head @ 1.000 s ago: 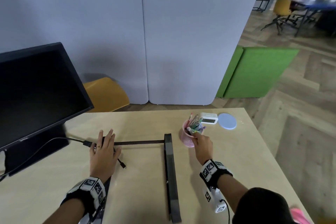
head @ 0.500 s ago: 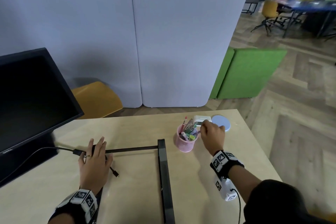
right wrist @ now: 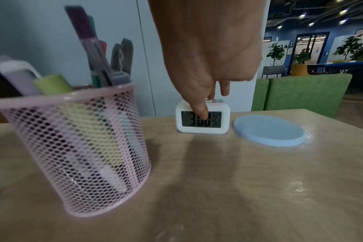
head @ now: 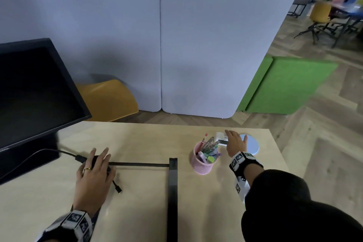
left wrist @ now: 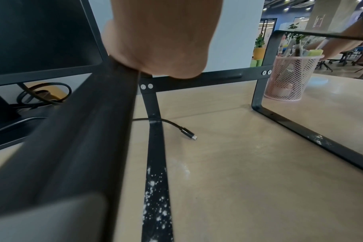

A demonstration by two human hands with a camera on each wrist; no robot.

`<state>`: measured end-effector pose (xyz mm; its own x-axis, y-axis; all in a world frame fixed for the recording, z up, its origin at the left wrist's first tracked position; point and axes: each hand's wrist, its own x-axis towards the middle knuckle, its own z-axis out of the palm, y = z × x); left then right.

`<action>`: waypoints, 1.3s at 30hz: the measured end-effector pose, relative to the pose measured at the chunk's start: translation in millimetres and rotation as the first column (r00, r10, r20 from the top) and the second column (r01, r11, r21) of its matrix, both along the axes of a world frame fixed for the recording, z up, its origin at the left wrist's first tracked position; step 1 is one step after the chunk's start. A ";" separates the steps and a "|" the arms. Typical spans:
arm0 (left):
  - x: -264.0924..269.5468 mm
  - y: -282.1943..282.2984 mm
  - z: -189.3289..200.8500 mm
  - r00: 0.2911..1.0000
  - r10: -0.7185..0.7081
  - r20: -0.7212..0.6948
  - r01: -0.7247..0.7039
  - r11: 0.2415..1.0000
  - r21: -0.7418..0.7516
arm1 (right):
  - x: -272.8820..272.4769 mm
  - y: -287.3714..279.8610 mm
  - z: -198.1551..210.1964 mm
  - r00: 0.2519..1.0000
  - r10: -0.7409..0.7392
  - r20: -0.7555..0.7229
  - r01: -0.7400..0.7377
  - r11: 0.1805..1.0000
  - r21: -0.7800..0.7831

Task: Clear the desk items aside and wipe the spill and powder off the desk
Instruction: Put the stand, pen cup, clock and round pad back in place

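Note:
My left hand [head: 94,171] rests with fingers extended on the left top bar of a black metal stand [head: 172,182] on the wooden desk [head: 137,212]. White powder [left wrist: 155,188] speckles the stand's foot bar and the desk beside it. My right hand [head: 234,141] reaches over a small white digital clock [head: 219,136] near the desk's far edge. In the right wrist view the thumb lies across the clock [right wrist: 203,129] display and the fingers come down on its top and back. A pink mesh pen cup [head: 203,165] stands just left of that hand.
A round blue coaster [head: 252,146] lies right of the clock, close to the desk's right edge. A black monitor [head: 35,92] fills the far left. Its cable ends loose [head: 117,187] near my left hand. Grey partition panels stand behind the desk.
My right hand has left the pen cup and moved back and right onto the clock. The left hand has stayed on the stand.

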<state>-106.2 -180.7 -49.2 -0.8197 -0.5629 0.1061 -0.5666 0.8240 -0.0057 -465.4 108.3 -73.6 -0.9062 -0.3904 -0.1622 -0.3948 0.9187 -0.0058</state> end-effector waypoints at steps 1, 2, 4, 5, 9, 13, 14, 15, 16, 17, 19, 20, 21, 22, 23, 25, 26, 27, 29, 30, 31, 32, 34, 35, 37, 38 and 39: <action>-0.3 -0.3 -0.1 1.000 0.005 0.018 -0.005 1.000 0.003 | -1.9 -2.3 -3.8 1.000 -0.008 0.004 0.008 1.000 0.001; -0.4 -0.2 0.5 0.999 0.010 0.036 -0.010 1.000 0.000 | -2.8 -4.2 -7.2 1.000 -0.016 -0.003 0.016 1.000 0.002; -0.4 -0.1 0.8 0.999 0.007 0.049 -0.007 1.000 -0.008 | -1.6 -7.1 -11.9 0.999 -0.032 -0.039 0.032 0.999 0.005; 0.0 0.1 0.3 0.999 0.002 0.044 -0.001 1.000 -0.011 | 0.4 -8.2 -13.8 0.998 -0.038 -0.053 0.039 0.999 0.012; 1.2 0.8 0.5 1.000 -0.017 0.021 0.017 1.000 -0.022 | 12.7 -8.6 -14.3 0.995 -0.085 -0.059 0.086 0.996 0.017; 1.7 2.5 4.7 0.999 -0.037 0.010 0.037 0.999 -0.008 | 29.5 2.1 -10.4 0.993 -0.076 -0.085 0.079 0.996 0.029; 1.8 2.9 5.4 0.999 -0.032 -0.001 0.032 0.999 0.002 | 35.1 7.2 -9.1 0.993 -0.074 -0.090 0.077 0.997 0.031; 1.6 2.9 5.8 1.000 -0.025 -0.011 0.026 1.000 0.012 | 40.6 11.5 -7.8 0.992 -0.076 -0.096 0.079 0.997 0.023; 1.5 2.6 5.5 1.000 -0.022 -0.017 0.022 0.999 0.023 | 47.2 16.8 -6.5 0.992 -0.087 -0.095 0.089 0.996 0.010; 1.5 1.9 4.9 0.999 -0.023 -0.024 0.024 0.999 0.034 | 54.7 21.3 -5.1 0.991 -0.103 -0.090 0.102 0.995 -0.010; 1.8 -1.0 3.9 0.999 -0.037 -0.025 0.038 0.998 0.054 | 72.1 30.2 -3.3 0.989 -0.131 -0.072 0.127 0.990 -0.054; 2.6 -2.9 3.4 0.998 -0.052 -0.020 0.053 0.997 0.062 | 83.0 34.7 -2.2 0.989 -0.136 -0.066 0.132 0.989 -0.064; 3.5 -5.0 2.5 0.998 -0.068 -0.015 0.069 0.995 0.070 | 94.5 38.3 -1.6 0.989 -0.128 -0.067 0.124 0.990 -0.068; 3.9 -7.0 2.0 0.997 -0.080 -0.010 0.081 0.994 0.077 | 105.8 41.2 -1.7 0.991 -0.111 -0.072 0.106 0.992 -0.075; 5.3 -8.1 2.0 0.996 -0.091 -0.009 0.091 0.992 0.084 | 118.8 44.1 -1.7 0.992 -0.091 -0.082 0.084 0.993 -0.086; 5.2 -10.0 2.6 0.996 -0.094 -0.005 0.094 0.987 0.129 | 140.7 46.5 -3.1 0.994 -0.035 -0.104 0.023 0.993 -0.114; 5.0 -10.1 3.0 0.996 -0.091 0.003 0.090 0.984 0.151 | 151.2 47.0 -3.9 0.995 -0.004 -0.104 -0.009 0.992 -0.124; 4.7 -10.3 3.8 0.996 -0.089 0.010 0.086 0.983 0.165 | 160.4 46.2 -4.9 0.995 0.025 -0.096 -0.038 0.990 -0.134; 4.1 -10.5 5.1 0.996 -0.091 0.019 0.086 0.980 0.181 | 176.0 43.0 -6.7 0.994 0.070 -0.079 -0.081 0.984 -0.158; 3.9 -10.9 5.5 0.996 -0.092 0.021 0.087 0.978 0.189 | 182.1 40.2 -7.2 0.994 0.085 -0.072 -0.096 0.982 -0.163; 3.9 -11.8 4.8 0.995 -0.095 0.019 0.089 0.976 0.196 | 187.0 37.1 -7.4 0.993 0.095 -0.065 -0.105 0.981 -0.162; 3.8 -12.7 4.0 0.995 -0.099 0.017 0.094 0.975 0.201 | 190.9 33.9 -7.5 0.993 0.104 -0.058 -0.112 0.981 -0.160; 4.6 -14.2 2.5 0.993 -0.113 0.015 0.108 0.975 0.195 | 196.2 28.0 -8.1 0.991 0.124 -0.041 -0.129 0.979 -0.160; 4.8 -14.5 2.4 0.993 -0.119 0.015 0.114 0.975 0.189 | 198.2 25.5 -8.3 0.990 0.135 -0.030 -0.138 0.978 -0.155; 4.4 -15.1 2.2 0.992 -0.123 0.025 0.116 0.977 0.180 | 201.2 21.7 -10.1 0.989 0.149 -0.008 -0.148 0.979 -0.142; 4.2 -15.0 1.8 0.992 -0.120 0.028 0.113 0.977 0.180 | 202.0 20.3 -11.2 0.988 0.151 0.001 -0.150 0.979 -0.137; 4.3 -14.9 1.3 0.993 -0.114 0.025 0.108 0.978 0.177 | 202.6 19.5 -12.3 0.989 0.150 0.009 -0.147 0.980 -0.134</action>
